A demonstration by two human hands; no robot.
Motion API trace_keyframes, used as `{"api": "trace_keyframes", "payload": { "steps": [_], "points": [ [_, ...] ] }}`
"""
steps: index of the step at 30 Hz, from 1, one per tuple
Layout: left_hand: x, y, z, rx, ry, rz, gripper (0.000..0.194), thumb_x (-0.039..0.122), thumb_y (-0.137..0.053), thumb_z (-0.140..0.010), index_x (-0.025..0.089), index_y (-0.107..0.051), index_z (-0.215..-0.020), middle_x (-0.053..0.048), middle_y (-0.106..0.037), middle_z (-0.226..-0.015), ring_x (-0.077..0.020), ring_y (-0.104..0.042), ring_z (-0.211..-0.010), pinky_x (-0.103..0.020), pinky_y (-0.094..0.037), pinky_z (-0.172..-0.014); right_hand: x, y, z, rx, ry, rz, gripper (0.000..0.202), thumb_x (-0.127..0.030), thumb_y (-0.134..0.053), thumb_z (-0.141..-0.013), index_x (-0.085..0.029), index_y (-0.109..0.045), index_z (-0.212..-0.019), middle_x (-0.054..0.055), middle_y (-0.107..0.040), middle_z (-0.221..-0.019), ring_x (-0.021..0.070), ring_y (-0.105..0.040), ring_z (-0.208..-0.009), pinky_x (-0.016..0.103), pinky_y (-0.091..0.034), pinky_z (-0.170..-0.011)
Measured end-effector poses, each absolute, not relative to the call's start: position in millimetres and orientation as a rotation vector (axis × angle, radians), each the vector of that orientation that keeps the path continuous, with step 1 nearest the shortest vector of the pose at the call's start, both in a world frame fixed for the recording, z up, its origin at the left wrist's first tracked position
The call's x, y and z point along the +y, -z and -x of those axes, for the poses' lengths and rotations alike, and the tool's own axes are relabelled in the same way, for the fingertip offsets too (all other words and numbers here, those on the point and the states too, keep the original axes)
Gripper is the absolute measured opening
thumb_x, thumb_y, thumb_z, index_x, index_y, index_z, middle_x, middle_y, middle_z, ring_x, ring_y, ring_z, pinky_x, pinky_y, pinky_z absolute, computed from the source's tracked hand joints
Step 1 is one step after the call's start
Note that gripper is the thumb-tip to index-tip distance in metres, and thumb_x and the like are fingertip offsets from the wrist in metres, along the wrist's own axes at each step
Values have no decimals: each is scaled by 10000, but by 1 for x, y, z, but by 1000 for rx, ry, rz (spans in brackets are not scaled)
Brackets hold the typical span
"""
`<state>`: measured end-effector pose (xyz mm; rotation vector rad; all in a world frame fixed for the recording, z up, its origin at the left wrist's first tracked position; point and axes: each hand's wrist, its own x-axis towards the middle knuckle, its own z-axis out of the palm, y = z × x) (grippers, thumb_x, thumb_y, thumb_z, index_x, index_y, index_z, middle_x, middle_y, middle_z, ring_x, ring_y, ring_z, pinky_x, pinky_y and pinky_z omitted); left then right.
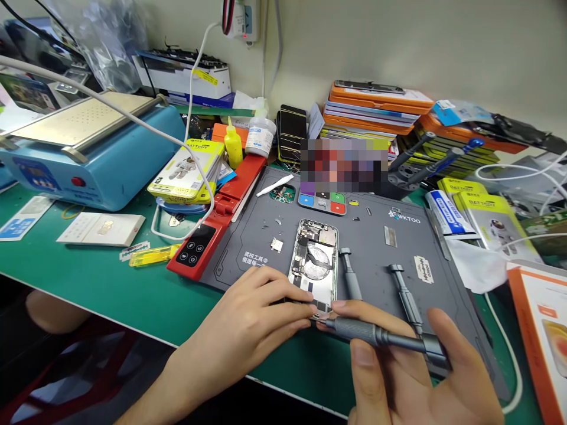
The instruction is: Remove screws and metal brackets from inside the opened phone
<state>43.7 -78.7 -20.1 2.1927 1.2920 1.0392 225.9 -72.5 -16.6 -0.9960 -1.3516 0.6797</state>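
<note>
An opened smartphone lies on a dark grey work mat, its inside facing up with the circuit board and a round coil part showing. My left hand has its fingers closed at the phone's lower left edge, steadying it. In my right hand is a grey precision screwdriver, held nearly level. Its tip meets the phone's bottom edge beside my left fingertips; the exact contact spot is hidden. Two more screwdrivers, one near the phone and another farther right, lie on the mat.
A red strip with a touch panel borders the mat's left side. Small parts, a colored tray and a blade lie on the mat. A blue machine stands left, a screwdriver holder behind. A white cable runs along the right.
</note>
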Motion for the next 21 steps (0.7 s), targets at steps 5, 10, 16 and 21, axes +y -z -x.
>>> {"api": "trace_keyframes", "payload": {
  "steps": [5, 10, 16, 21],
  "points": [
    [-78, 21, -43, 1274, -1038, -2179, 223, 253, -563, -1163, 197, -745, -1278, 42, -740, -1312, -172, -567, -1146, -332, -464, -1028, -73, 15, -224, -1316, -690, 996, 537, -79, -748, -976, -247, -587, -1460, 52, -797, -1047, 186, -806, -946, 329, -695, -899],
    [-78, 20, -44, 1291, -1031, -2179, 211, 253, -571, -1157, 200, -748, -1259, 31, -744, -1304, -180, -569, -1152, -337, -472, -1026, -72, 16, -227, -1337, -681, 995, 540, -89, -773, -958, -209, -590, -1453, 75, -801, -1027, 231, -817, -923, 333, -714, -765],
    [-79, 20, -43, 1292, -1036, -2178, 215, 265, -574, -1156, 201, -748, -1264, 31, -745, -1291, -179, -571, -1145, -336, -467, -1021, -72, 14, -224, -1323, -659, 1002, 545, -77, -769, -963, -235, -602, -1457, 68, -799, -1040, 223, -816, -927, 317, -713, -751],
    [-80, 21, -42, 1304, -1025, -2182, 212, 268, -575, -1157, 209, -738, -1279, 27, -717, -1332, -174, -565, -1196, -316, -441, -1066, -73, 13, -219, -1263, -562, 1006, 580, -50, -734, -981, -276, -590, -1496, 45, -792, -1059, 187, -796, -916, 348, -706, -847]
  ]
}}
